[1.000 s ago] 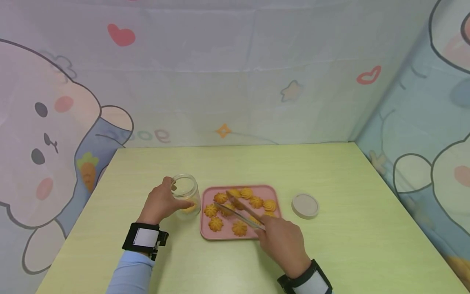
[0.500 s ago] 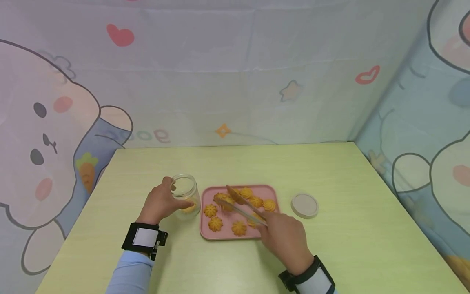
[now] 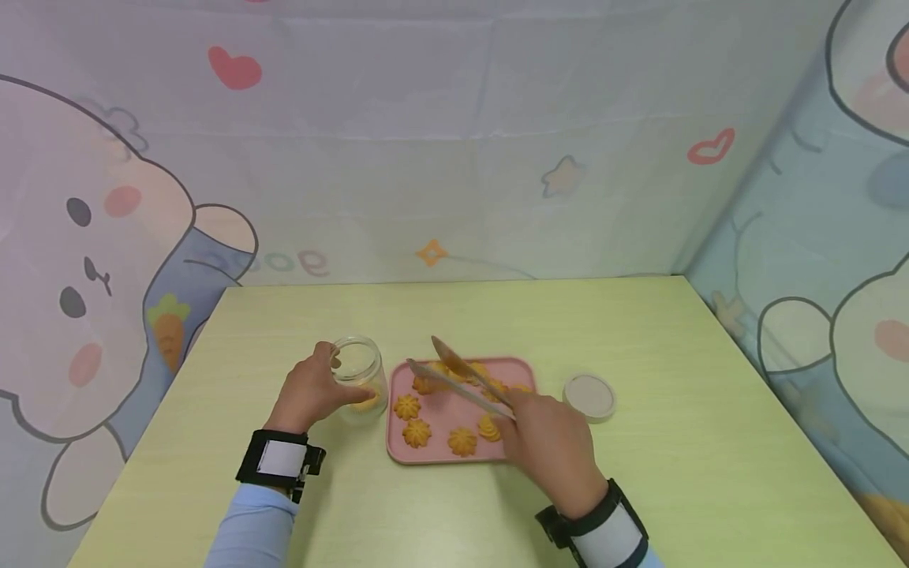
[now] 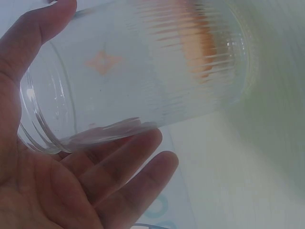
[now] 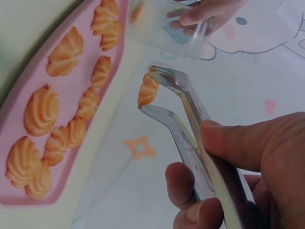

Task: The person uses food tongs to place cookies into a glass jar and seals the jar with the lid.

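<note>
My left hand [image 3: 312, 386] grips a clear glass jar [image 3: 381, 385] near its open mouth, thumb on one side and fingers on the other. In the left wrist view, one golden cookie [image 4: 198, 47] lies at the bottom of the jar. My right hand [image 3: 550, 451] holds metal tongs [image 3: 465, 368] over the pink tray [image 3: 442, 443]. Between the tong tips, the right wrist view shows a piped butter cookie [image 5: 148, 89], lifted above the tray. Several more cookies [image 3: 462, 441] lie on the tray, partly hidden by the tongs and the right hand.
To the right of the tray lies a round whitish lid [image 3: 590, 396]. Everything stands on a pale yellow-green table [image 3: 710, 473]. A cartoon-printed cloth [image 3: 461, 181] hangs behind the table and along its sides.
The tongs have risen from among the cookies and moved slightly toward the back, carrying one cookie between their tips. The left hand and the jar have stayed in place.
</note>
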A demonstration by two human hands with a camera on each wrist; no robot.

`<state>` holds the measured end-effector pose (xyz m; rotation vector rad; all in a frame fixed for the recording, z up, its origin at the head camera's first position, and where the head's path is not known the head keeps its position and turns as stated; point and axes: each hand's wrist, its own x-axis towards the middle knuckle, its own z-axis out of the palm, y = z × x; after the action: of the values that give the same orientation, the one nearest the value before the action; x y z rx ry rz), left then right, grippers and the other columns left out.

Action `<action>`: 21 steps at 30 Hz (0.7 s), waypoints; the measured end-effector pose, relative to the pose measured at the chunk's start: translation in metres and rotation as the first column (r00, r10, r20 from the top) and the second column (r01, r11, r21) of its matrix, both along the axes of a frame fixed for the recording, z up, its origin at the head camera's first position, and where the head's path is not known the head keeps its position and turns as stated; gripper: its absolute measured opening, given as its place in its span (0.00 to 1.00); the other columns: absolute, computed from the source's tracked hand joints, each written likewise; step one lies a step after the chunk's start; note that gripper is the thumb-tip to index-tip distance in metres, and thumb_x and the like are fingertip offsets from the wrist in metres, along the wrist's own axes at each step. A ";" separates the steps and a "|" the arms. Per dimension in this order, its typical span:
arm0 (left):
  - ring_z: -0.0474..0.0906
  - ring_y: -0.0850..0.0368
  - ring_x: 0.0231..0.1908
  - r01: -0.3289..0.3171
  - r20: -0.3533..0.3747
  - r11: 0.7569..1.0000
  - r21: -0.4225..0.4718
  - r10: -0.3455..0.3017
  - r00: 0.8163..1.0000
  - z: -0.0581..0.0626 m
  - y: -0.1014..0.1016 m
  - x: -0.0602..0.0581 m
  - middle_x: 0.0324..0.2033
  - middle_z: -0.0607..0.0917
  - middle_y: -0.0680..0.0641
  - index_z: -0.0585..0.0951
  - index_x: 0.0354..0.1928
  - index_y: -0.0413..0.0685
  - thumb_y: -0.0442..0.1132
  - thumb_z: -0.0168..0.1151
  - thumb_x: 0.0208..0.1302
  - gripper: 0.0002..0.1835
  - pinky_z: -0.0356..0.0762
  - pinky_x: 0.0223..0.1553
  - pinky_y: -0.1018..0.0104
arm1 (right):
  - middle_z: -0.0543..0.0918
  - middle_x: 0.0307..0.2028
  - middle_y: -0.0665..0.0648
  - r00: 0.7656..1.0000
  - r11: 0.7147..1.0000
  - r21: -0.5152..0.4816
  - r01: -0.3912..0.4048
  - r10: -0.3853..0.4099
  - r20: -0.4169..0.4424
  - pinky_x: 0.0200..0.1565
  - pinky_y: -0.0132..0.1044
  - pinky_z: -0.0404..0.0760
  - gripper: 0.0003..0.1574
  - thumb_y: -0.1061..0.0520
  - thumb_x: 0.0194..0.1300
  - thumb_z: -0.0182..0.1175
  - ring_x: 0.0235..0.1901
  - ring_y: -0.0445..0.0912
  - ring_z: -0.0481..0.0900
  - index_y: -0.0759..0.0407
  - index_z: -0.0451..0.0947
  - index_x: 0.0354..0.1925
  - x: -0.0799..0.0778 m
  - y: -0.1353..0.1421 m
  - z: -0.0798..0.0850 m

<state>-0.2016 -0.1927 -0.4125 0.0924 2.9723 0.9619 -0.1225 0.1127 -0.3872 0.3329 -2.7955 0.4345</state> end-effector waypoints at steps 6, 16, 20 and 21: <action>0.76 0.35 0.48 0.000 0.002 1.000 -0.002 0.000 1.000 0.000 0.000 -0.001 0.52 0.78 0.27 0.65 0.58 0.29 0.55 0.75 0.41 0.49 0.78 0.44 0.43 | 0.75 0.14 0.49 1.000 1.000 -0.015 -0.010 0.009 -0.007 0.09 0.34 0.59 0.09 0.52 0.53 0.68 0.11 0.42 0.66 0.54 0.81 0.30 -0.003 -0.006 0.012; 0.76 0.35 0.48 0.000 0.002 1.000 0.001 0.000 1.000 -0.001 -0.001 -0.001 0.52 0.79 0.27 0.65 0.58 0.29 0.55 0.76 0.41 0.49 0.78 0.43 0.43 | 0.87 0.29 0.52 0.999 1.000 -0.005 -0.029 0.029 -0.015 0.11 0.34 0.66 0.18 0.49 0.53 0.69 0.15 0.43 0.71 0.49 0.85 0.44 -0.008 -0.022 0.035; 0.76 0.35 0.48 0.000 0.002 1.000 -0.001 0.000 1.000 -0.001 -0.001 -0.001 0.52 0.79 0.27 0.66 0.57 0.30 0.55 0.76 0.41 0.49 0.78 0.43 0.44 | 0.88 0.34 0.53 0.998 0.999 -0.016 -0.051 0.050 -0.022 0.12 0.35 0.69 0.16 0.49 0.54 0.69 0.18 0.43 0.73 0.48 0.85 0.43 -0.011 -0.029 0.041; 0.76 0.35 0.48 0.001 0.001 1.000 -0.001 -0.001 1.000 -0.001 -0.001 -0.002 0.52 0.79 0.27 0.66 0.57 0.30 0.55 0.76 0.40 0.49 0.78 0.43 0.44 | 0.87 0.31 0.52 0.998 0.998 -0.016 -0.059 0.058 -0.028 0.11 0.35 0.69 0.13 0.49 0.55 0.68 0.17 0.43 0.73 0.50 0.85 0.40 -0.011 -0.031 0.043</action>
<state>-0.2032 -0.1938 -0.4139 0.0928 2.9716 0.9607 -0.1339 0.0821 -0.3446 0.4149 -2.7597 0.4628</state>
